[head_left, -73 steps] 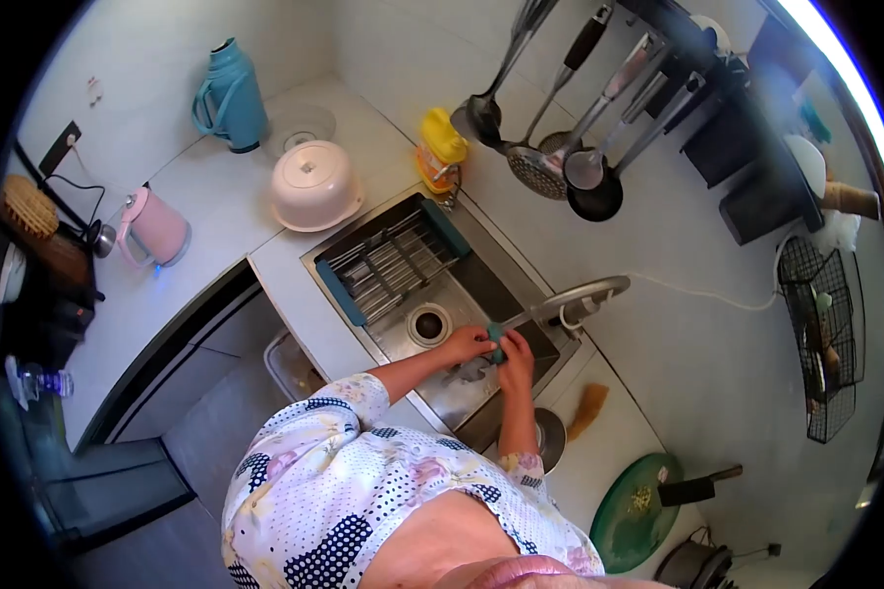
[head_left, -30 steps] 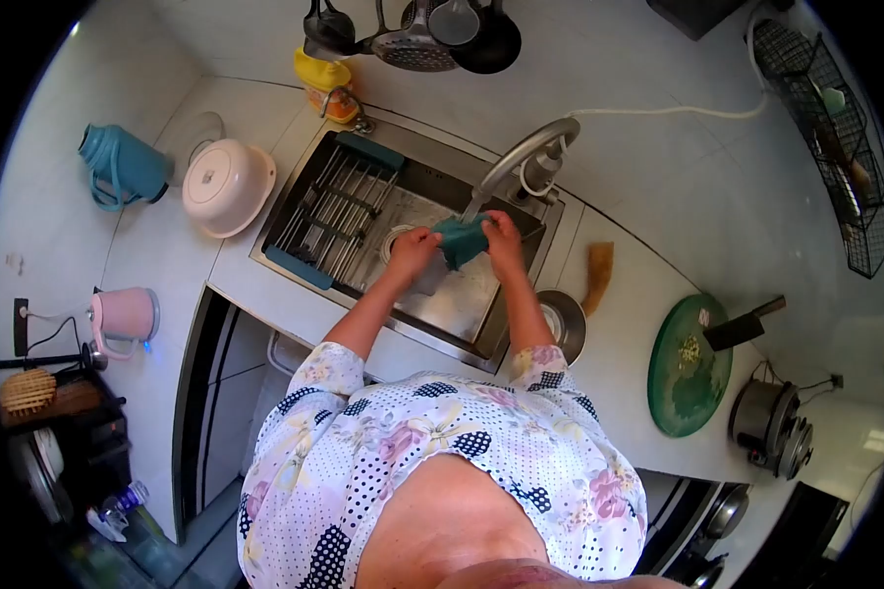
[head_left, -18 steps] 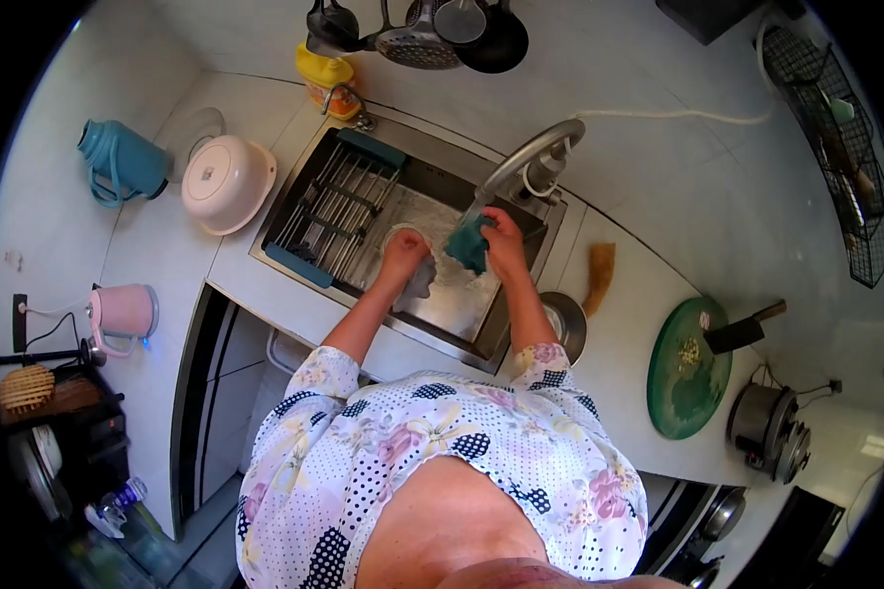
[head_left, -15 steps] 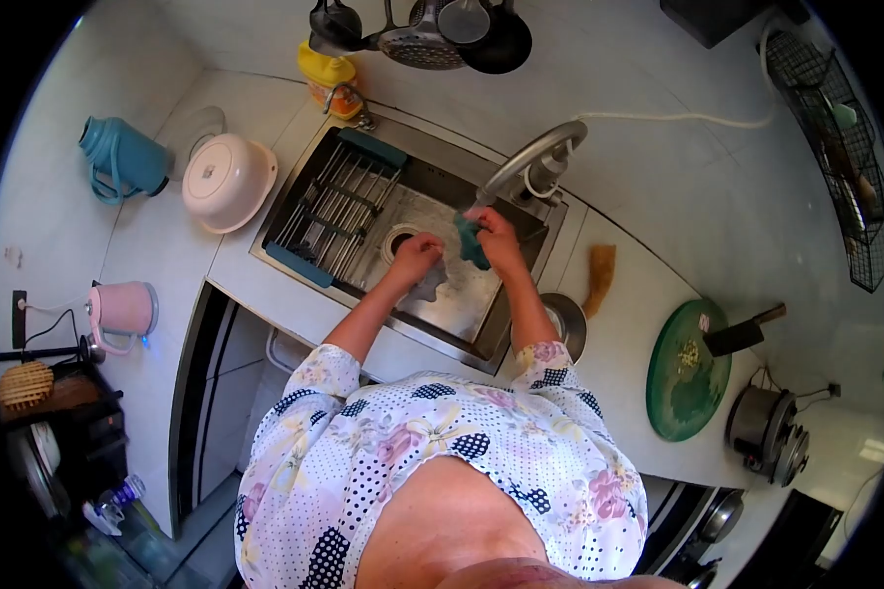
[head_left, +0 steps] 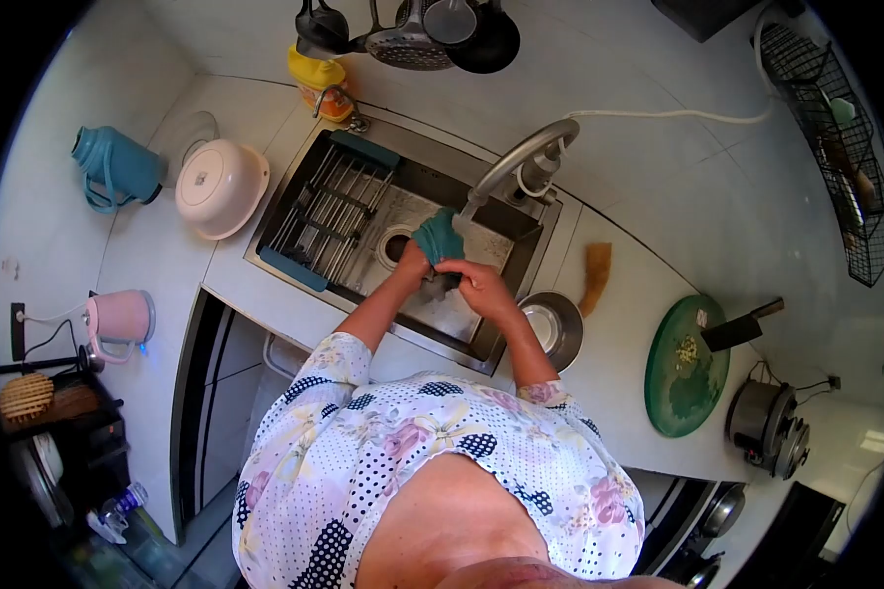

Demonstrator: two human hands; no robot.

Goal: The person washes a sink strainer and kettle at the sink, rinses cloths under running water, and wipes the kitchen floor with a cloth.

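Note:
A wet-looking teal cloth point(head_left: 439, 236) is bunched up over the sink point(head_left: 481, 339), just below the faucet spout. My left hand point(head_left: 414, 262) is closed at the cloth's lower left side, and folds of it hide most of the fingers. On the cloth's lower right edge my right hand point(head_left: 478, 284) pinches with its fingers pressed together. A dark, crumpled bit shows under the right fingertips; what it is cannot be made out. Above both hands curves the grey faucet point(head_left: 516, 162). The drain point(head_left: 395, 245) lies left of the left hand.
A drying rack point(head_left: 329, 206) covers the sink's left part. A steel bowl point(head_left: 552, 329) stands beside my right forearm. Further right are a brown gourd-like piece point(head_left: 596, 275), a green cutting board point(head_left: 673, 393) and a cleaver point(head_left: 732, 332). A pink basin point(head_left: 216, 187) is on the left counter.
My right hand has moved left and down with the teal cloth, from under the spout to my left hand. The greyish limp piece that hung from my left hand is mostly hidden now.

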